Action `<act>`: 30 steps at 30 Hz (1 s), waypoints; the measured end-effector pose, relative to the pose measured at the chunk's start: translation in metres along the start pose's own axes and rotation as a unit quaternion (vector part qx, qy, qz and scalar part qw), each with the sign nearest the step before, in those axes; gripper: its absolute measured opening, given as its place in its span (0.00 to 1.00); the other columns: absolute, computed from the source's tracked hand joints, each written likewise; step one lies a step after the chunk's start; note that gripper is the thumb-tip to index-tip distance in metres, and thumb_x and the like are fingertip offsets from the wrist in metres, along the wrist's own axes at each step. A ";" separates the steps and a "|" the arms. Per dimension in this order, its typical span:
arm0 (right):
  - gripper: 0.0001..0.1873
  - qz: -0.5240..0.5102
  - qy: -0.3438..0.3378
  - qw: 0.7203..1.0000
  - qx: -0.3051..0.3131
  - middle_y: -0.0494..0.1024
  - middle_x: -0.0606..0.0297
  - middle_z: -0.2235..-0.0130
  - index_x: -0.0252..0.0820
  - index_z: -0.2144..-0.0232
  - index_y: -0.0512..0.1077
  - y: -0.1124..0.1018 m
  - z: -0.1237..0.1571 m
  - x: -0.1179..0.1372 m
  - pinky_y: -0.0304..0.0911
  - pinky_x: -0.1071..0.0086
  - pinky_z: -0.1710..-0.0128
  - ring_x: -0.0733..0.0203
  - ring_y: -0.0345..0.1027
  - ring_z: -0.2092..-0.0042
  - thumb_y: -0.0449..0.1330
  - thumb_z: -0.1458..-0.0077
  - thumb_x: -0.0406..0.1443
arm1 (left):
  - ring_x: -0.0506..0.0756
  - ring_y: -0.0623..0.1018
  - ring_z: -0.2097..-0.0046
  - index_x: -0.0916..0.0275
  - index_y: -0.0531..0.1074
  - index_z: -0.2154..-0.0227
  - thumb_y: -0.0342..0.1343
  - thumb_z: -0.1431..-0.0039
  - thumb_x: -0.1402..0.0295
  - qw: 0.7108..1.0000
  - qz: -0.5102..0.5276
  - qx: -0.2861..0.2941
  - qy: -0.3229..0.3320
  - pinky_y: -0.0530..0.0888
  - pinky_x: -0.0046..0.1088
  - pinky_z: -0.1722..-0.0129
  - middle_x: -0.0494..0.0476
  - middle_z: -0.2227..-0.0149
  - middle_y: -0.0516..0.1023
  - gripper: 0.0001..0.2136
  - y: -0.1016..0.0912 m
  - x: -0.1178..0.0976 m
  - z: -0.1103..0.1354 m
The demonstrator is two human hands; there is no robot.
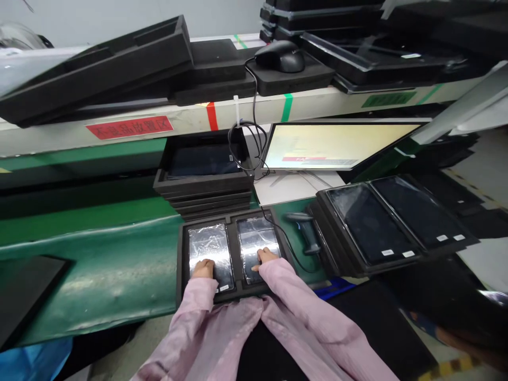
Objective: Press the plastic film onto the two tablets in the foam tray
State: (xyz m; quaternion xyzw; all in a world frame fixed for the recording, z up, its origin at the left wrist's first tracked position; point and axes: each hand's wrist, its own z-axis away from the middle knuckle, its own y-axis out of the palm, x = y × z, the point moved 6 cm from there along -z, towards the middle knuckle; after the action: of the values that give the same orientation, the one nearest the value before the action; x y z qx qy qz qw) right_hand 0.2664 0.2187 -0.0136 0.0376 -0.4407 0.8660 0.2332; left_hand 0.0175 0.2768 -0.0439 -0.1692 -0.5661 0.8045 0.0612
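Observation:
A black foam tray (234, 253) lies before me on the green bench, holding two dark flat panels, perhaps tablets or screens, under shiny clear film. On the lower part of the left panel (211, 241) rests my left hand (203, 269), fingers down on the film; it looks open and grips nothing that I can see. My right hand (265, 256) touches the right panel (254, 235) with bent fingers, the thumb held apart from them. White labels show at the left panel's bottom edge. A black cable runs over the tray's upper right corner.
Right of the tray lies a barcode scanner (305, 232), beside a stack of foam trays with two dark panels (371, 222). Behind are more stacked trays (206, 185) and a lit monitor (337, 145). Overhead, a shelf (254, 112) carries foam trays and a mouse (280, 56).

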 end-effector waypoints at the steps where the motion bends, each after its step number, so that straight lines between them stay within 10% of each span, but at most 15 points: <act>1: 0.19 0.000 -0.001 1.000 -0.001 0.65 0.61 0.55 0.43 0.65 0.64 -0.001 0.001 0.001 0.58 0.64 0.61 0.52 0.66 0.56 0.63 0.54 0.45 | 0.55 0.70 0.50 0.62 0.73 0.55 0.45 0.42 0.73 1.000 0.002 0.005 0.013 0.62 0.28 0.45 0.58 0.52 0.73 0.15 0.006 -0.007 0.003; 10: 0.18 0.007 -0.002 1.000 -0.002 0.65 0.62 0.55 0.43 0.65 0.63 -0.001 -0.001 0.001 0.56 0.65 0.62 0.55 0.66 0.56 0.63 0.54 0.46 | 0.60 0.70 0.48 0.69 0.72 0.54 0.47 0.45 0.74 1.000 0.008 -0.004 -0.014 0.61 0.32 0.44 0.64 0.51 0.72 0.17 0.000 0.029 0.021; 17: 0.17 0.014 -0.006 1.000 -0.006 0.65 0.61 0.54 0.44 0.65 0.63 0.005 -0.008 -0.003 0.55 0.66 0.66 0.56 0.66 0.59 0.61 0.53 0.47 | 0.56 0.71 0.50 0.63 0.74 0.56 0.50 0.49 0.75 0.997 0.032 0.028 0.058 0.57 0.31 0.40 0.58 0.53 0.75 0.17 0.028 -0.020 0.029; 23: 0.16 0.042 -0.017 0.999 0.003 0.64 0.62 0.55 0.43 0.64 0.63 0.003 -0.006 0.001 0.56 0.66 0.65 0.57 0.66 0.59 0.59 0.50 0.46 | 0.63 0.70 0.49 0.71 0.72 0.54 0.49 0.50 0.76 0.999 0.032 -0.009 -0.037 0.59 0.40 0.42 0.68 0.51 0.72 0.19 0.005 0.028 0.038; 30: 0.16 0.064 -0.038 0.997 -0.017 0.65 0.62 0.55 0.43 0.64 0.62 0.001 -0.006 0.006 0.56 0.67 0.67 0.59 0.67 0.62 0.59 0.49 0.46 | 0.55 0.71 0.53 0.65 0.74 0.57 0.47 0.48 0.77 0.998 0.062 0.017 -0.003 0.57 0.31 0.40 0.59 0.54 0.75 0.17 0.031 -0.017 0.037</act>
State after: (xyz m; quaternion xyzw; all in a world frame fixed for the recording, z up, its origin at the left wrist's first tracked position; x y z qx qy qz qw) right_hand 0.2615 0.2244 -0.0165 0.0386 -0.4655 0.8694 0.1612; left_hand 0.0235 0.2283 -0.0581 -0.2000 -0.5410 0.8168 0.0125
